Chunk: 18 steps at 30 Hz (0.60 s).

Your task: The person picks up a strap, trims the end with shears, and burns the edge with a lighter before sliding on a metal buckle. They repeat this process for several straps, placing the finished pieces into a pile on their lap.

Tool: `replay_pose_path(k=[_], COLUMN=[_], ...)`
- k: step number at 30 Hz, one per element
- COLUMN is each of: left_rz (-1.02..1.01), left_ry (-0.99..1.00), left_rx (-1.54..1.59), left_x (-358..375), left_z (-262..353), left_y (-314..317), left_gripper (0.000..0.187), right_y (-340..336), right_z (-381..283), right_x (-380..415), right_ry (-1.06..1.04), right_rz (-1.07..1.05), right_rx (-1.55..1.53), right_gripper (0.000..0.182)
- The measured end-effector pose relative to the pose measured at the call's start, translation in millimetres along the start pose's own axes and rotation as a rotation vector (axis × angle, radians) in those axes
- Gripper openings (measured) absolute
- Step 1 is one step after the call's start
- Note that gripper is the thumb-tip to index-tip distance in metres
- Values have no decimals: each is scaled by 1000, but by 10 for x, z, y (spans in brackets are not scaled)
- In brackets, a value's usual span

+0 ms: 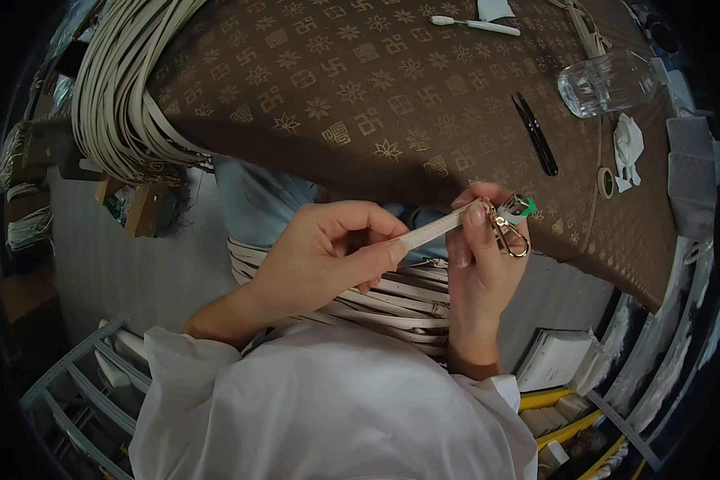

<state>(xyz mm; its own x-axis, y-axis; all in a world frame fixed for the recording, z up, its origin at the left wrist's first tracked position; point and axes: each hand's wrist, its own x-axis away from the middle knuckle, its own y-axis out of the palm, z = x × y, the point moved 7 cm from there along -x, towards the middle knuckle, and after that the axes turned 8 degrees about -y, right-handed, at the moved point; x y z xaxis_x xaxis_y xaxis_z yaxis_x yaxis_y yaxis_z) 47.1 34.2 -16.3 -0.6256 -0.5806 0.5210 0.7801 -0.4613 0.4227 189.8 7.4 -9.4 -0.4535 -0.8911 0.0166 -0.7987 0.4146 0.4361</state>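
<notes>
A pale strap (434, 230) is held in both hands just in front of the near edge of the brown patterned tablecloth (360, 96). The left hand (328, 252) pinches it, thumb along the top and the curled fingers (360, 220) closed underneath, so the strap sticks out past the thumb tip toward the other hand. The right hand (480, 256) is closed around the strap's far end, with the fingertips pressing it where a gold clasp (510, 234) hangs, touching the fingers. Just above the clasp, against the same fingers, sits a small green and white piece (520, 208); what it is cannot be told.

No brand or readable writing shows; the tablecloth bears only gold woven motifs.

Below the hands, more pale straps (400, 300) lie stacked across the lap, touching the white sleeves. On the tablecloth, a thick bundle of the same straps (124, 96) drapes over its left edge. Toward its right side lie black snips (534, 132), and beyond them a clear glass jar (608, 82) lies on its side, with nothing visible inside. Near the right edge are a roll of tape (606, 182) and a crumpled white cloth (628, 150). At the far edge lies a white pen-like tool (476, 26). Below the tablecloth's right corner, yellow shelves hold white boxes (556, 360).
</notes>
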Motion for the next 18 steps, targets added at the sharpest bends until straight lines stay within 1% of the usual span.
replay_pose_path(k=[2, 6, 9, 18], left_rz=[-58, -68, -48, -71], left_ry=[36, 62, 73, 120], left_rx=[-59, -108, -118, -97], left_x=[11, 0, 1, 26], left_z=[20, 22, 29, 34], left_y=[34, 32, 21, 5], left_gripper=[9, 11, 12, 14], right_y=[-2, -17, -31, -18], right_z=[24, 78, 66, 46], right_x=[-8, -36, -77, -64], right_ry=[38, 106, 83, 57], right_rz=[3, -1, -14, -21], right_rx=[25, 60, 110, 129], right_gripper=[28, 29, 26, 27])
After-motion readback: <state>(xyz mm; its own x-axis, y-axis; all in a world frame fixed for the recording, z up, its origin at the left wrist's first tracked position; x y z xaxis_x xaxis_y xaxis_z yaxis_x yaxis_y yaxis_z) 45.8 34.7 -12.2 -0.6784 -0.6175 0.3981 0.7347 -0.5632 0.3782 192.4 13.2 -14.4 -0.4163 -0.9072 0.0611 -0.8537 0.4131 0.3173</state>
